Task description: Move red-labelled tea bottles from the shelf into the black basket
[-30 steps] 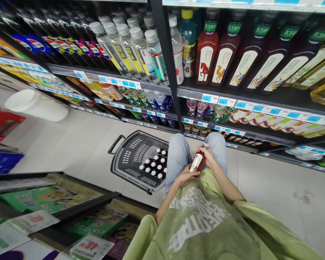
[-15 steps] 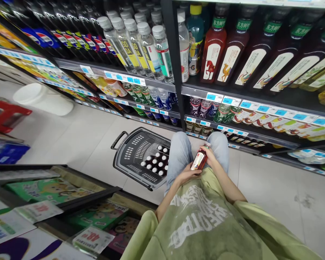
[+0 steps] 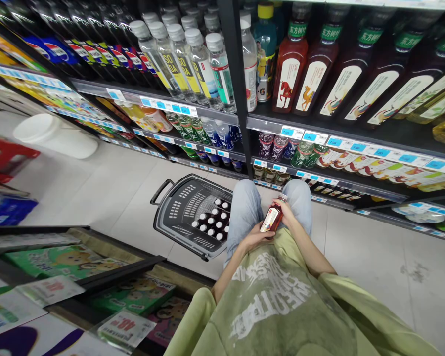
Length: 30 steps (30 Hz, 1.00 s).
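A small bottle of dark red tea [image 3: 272, 219] with a white label is held tilted in front of my lap. My left hand [image 3: 257, 238] is closed around its lower end, and my right hand [image 3: 287, 213] grips it near the neck. Just left of my knees, a dark grey shopping basket [image 3: 174, 205] rests on the floor. Several dark bottles with white caps [image 3: 211, 221] stand upright inside it, partly hidden behind my left leg.
A drinks shelf [image 3: 337, 131] runs ahead, with large tea bottles [image 3: 291, 74], soda water bottles [image 3: 198, 64] and cola bottles [image 3: 59, 44]. A display of boxes [image 3: 133, 296] stands close at lower left. Farther left are a white bucket [image 3: 55, 136] and a red stool [image 3: 7, 158].
The view has shifted very slightly. Both hands stay on the tea bottle, and the basket and shelf goods are as before.
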Tool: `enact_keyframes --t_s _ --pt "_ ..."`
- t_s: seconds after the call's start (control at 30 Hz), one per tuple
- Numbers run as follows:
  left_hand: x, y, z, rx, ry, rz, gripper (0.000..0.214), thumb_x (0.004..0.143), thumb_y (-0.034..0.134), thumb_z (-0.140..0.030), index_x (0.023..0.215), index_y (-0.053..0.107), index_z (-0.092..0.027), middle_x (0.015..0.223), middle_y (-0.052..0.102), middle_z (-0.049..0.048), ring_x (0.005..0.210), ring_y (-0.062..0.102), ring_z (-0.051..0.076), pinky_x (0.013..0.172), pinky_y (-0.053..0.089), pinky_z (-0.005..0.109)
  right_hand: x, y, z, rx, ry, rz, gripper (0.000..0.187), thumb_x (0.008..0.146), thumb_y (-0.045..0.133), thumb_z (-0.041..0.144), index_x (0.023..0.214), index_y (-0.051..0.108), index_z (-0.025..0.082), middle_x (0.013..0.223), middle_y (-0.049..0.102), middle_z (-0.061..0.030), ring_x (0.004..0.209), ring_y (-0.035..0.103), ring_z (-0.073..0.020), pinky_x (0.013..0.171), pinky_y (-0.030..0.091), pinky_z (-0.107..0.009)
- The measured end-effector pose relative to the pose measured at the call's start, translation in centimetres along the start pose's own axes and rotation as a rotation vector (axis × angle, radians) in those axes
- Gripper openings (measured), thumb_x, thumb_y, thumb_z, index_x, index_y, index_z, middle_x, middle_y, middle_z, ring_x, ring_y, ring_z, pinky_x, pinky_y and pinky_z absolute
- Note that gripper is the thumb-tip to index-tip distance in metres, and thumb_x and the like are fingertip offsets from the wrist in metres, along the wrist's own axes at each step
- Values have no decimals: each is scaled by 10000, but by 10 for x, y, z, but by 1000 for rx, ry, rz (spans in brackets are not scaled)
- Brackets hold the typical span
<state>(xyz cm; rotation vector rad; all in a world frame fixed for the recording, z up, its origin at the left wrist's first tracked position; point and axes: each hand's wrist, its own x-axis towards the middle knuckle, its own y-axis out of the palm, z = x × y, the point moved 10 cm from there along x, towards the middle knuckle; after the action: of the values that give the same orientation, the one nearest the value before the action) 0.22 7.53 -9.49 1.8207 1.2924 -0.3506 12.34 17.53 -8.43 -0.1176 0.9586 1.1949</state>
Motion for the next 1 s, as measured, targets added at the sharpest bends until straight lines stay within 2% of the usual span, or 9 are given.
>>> enact_keyframes --t_s 0.1,0.23,0.4,0.47,0.57,0.63,0.7,0.87,1.0 --pt "1 -2 0 18 43 -21 922 551 1025 -309 1351 585 -178 1319 680 154 1038 699 253 878 624 416 0 -1 0 3 -3 3 271 636 858 276 697 603 204 614 667 -9 592 656 -172 550 548 -278" --pt "1 -10 -12 104 213 -123 977 511 1023 -293 1361 556 -180 1315 675 142 1134 664 267 1034 549 440 -1 -1 4 17 -23 12 301 645 872 313 700 595 208 627 658 4 628 676 -181 562 557 -289" --pt "5 -14 -22 248 285 -138 798 576 971 -331 1278 634 -153 1251 716 121 1131 654 275 1057 497 420 -4 2 9 27 -50 52 328 630 894 334 702 599 210 641 651 26 653 686 -169 585 567 -276" --pt "6 -12 -22 236 268 -101 729 603 945 -351 1245 669 -144 1224 733 110 1124 655 277 1044 484 401 -6 6 9 15 -40 93 325 646 896 358 721 619 206 667 680 9 651 692 -175 595 577 -282" --pt "6 0 -16 79 212 50 638 647 871 -398 1206 712 -133 1149 761 96 1129 663 298 1029 472 397 -11 16 4 -15 -3 180 339 657 902 407 752 654 196 728 730 -32 699 728 -215 618 602 -308" --pt "5 8 -13 -29 193 131 632 657 826 -412 1218 722 -141 1132 770 91 1159 659 316 1042 465 406 -14 24 1 -55 -5 256 371 654 907 449 777 669 192 771 751 -45 737 747 -232 632 614 -317" --pt "5 11 -11 -85 182 151 654 660 811 -411 1255 714 -158 1158 769 85 1189 652 318 1066 456 413 -14 29 -2 -112 -27 301 401 649 907 484 789 668 195 775 757 -44 714 744 -224 617 608 -307" --pt "10 3 -4 -61 134 30 664 710 853 -457 1288 677 -182 1240 743 93 1179 658 283 1077 465 397 1 19 -14 -189 -43 205 363 675 869 488 716 655 197 681 735 -45 559 685 -186 508 556 -271" --pt "7 -3 -16 92 202 -67 723 652 948 -405 1275 659 -179 1261 723 107 1171 648 274 1059 485 381 9 8 -15 -223 -60 100 340 690 850 488 696 664 204 658 734 -48 498 643 -161 461 522 -250"
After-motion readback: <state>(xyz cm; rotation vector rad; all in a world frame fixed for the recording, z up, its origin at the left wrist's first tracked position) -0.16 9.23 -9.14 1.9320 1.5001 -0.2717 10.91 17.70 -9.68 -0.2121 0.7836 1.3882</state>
